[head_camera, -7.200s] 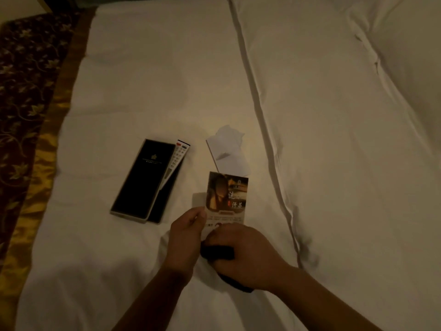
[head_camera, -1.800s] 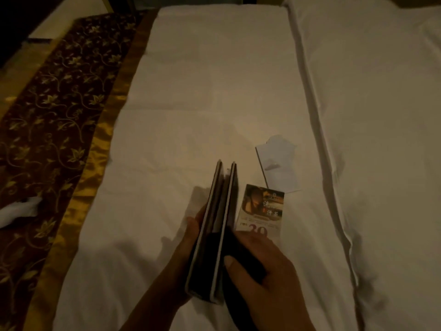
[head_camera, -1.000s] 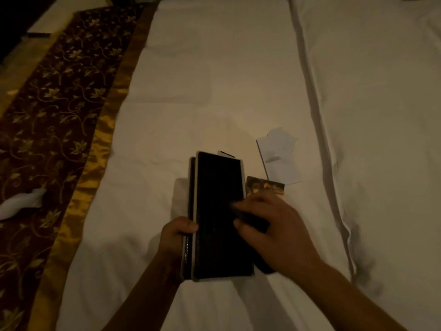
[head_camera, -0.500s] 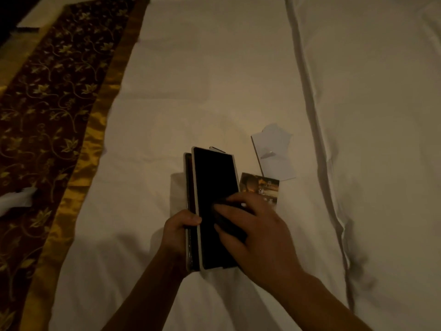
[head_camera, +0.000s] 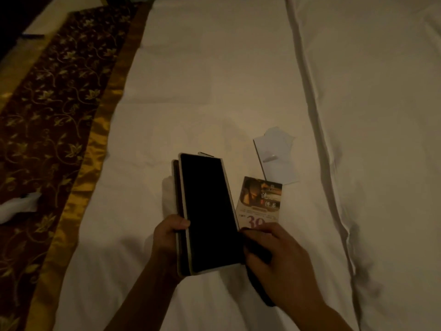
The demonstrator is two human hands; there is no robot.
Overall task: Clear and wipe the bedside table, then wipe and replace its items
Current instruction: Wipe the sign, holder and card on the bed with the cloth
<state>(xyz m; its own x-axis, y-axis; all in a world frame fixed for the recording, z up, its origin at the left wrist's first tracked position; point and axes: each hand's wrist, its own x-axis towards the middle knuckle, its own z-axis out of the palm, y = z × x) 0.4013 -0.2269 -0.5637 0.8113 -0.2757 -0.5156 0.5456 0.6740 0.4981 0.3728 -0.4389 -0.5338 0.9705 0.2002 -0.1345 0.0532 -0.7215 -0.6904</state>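
Printed card (head_camera: 260,203) on bed sheet (head_camera: 214,91): large red "39" at lower end, Chinese characters beside photo, too blurred to read. Nothing else legible.

The white bed (head_camera: 214,80) lies bare beyond the black folder (head_camera: 207,211). To its right, the printed card (head_camera: 261,201) and white paper (head_camera: 276,161) crowd the sheet just beside it. Left of the folder the sheet is open up to the patterned runner (head_camera: 47,120).
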